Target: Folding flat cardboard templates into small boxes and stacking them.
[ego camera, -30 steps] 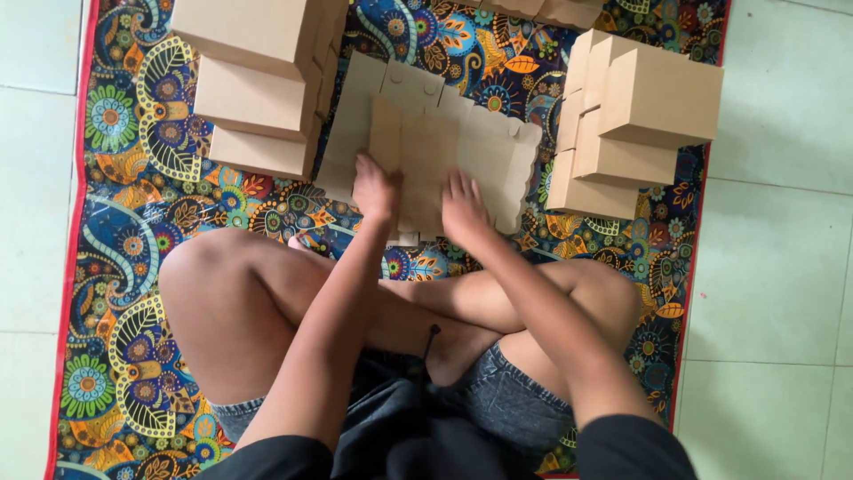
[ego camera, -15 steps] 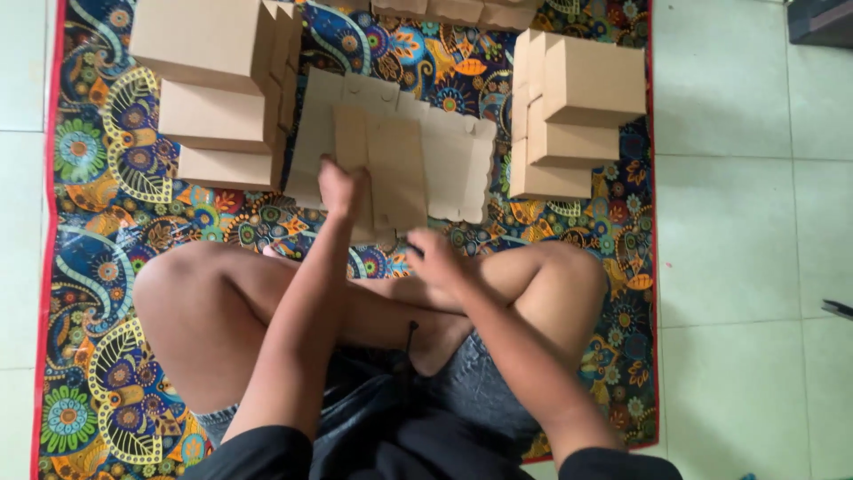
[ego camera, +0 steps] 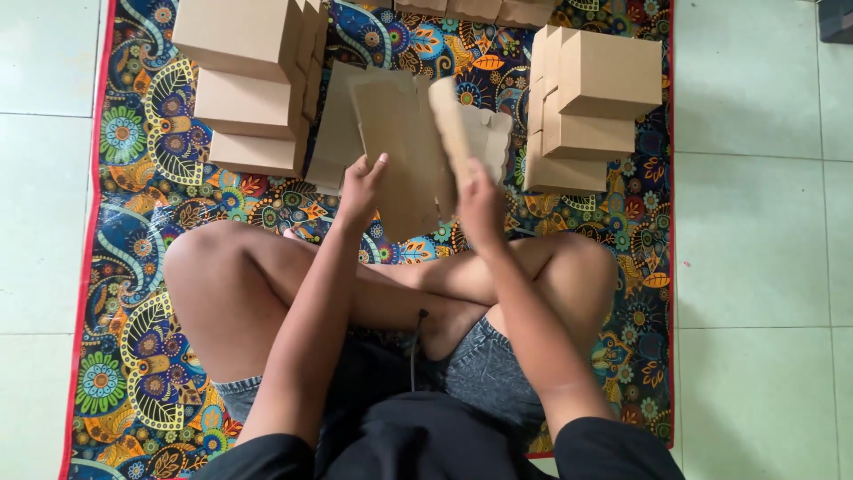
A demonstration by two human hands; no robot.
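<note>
I sit cross-legged on a colourful patterned mat. Both hands hold one flat brown cardboard box blank lifted off the mat in front of my knees. My left hand grips its lower left edge. On the blank's right side, my right hand holds a flap that stands bent upward. More flat cardboard blanks lie on the mat beneath and behind the lifted one.
A stack of folded brown cardboard boxes stands at the back left of the mat, another stack at the back right. More boxes line the far edge. Pale green floor tiles surround the mat.
The blank lay flat on the mat under both hands; now both hands have lifted it, and the right hand has bent its right flap upward.
</note>
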